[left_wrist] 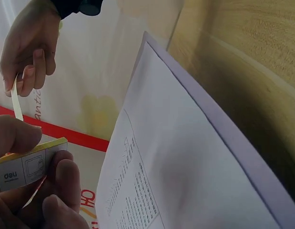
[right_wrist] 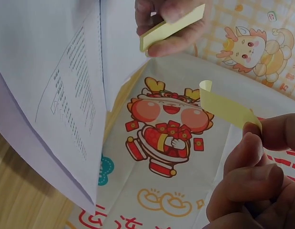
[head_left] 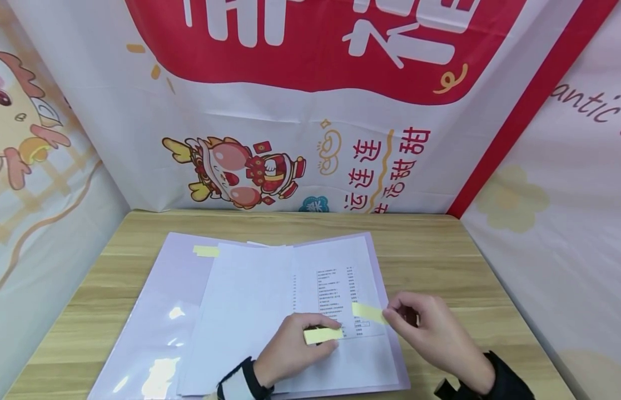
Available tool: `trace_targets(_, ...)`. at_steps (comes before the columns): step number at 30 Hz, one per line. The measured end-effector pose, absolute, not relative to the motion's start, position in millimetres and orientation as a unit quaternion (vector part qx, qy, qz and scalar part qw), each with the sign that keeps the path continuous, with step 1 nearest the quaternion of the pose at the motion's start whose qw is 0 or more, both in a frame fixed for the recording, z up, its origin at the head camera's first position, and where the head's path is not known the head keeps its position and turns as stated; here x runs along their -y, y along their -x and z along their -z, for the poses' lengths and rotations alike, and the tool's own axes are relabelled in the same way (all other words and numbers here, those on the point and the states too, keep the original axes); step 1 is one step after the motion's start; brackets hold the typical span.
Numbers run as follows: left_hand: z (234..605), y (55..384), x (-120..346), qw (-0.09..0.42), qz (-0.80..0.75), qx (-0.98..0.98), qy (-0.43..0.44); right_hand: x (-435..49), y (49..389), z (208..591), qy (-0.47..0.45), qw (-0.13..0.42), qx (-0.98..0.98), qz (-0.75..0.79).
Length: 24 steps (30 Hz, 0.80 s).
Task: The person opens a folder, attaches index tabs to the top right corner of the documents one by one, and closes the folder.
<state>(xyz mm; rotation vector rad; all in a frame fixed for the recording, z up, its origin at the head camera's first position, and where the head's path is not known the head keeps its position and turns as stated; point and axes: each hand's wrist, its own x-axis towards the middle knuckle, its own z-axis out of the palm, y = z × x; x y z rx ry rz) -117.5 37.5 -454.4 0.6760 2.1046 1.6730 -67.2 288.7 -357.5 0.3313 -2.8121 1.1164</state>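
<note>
My left hand (head_left: pixel 296 343) grips a thin pad of yellow sticky notes (head_left: pixel 322 335) above the open pages. In the left wrist view, the printed backing of the pad (left_wrist: pixel 30 167) faces the camera. Between thumb and forefinger, my right hand (head_left: pixel 432 328) pinches one end of a single yellow sticky note (right_wrist: pixel 228 108), whose free end curls. That strip is apart from the pad, over the right page's edge. Beneath both hands lies an open lilac folder (head_left: pixel 150 289) with white printed sheets (head_left: pixel 255 300).
Another yellow sticky strip (head_left: pixel 207 251) sticks out at the top left of the sheets. The folder lies on a wood-grain table (head_left: pixel 470 311). Behind the table hangs a printed red and white cloth (head_left: pixel 310 111), with a patterned cloth (head_left: pixel 40 166) on the left side.
</note>
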Motion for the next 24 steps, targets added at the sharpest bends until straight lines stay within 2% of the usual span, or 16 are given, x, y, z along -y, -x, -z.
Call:
trace_targets(8, 458, 103, -35, 0.226, -0.574, -0.741, -0.266, -288, 67, 360, -0.113, 0.032, 0.92, -0.374)
trace_targets(15, 472, 83, -34, 0.298, -0.594, -0.695, -0.274, -285, 68, 362, -0.111, 0.005, 0.919, -0.379)
trace_targets(24, 483, 75, -34, 0.318, -0.584, -0.665, -0.341, -283, 69, 364, -0.11, -0.015, 0.92, -0.376)
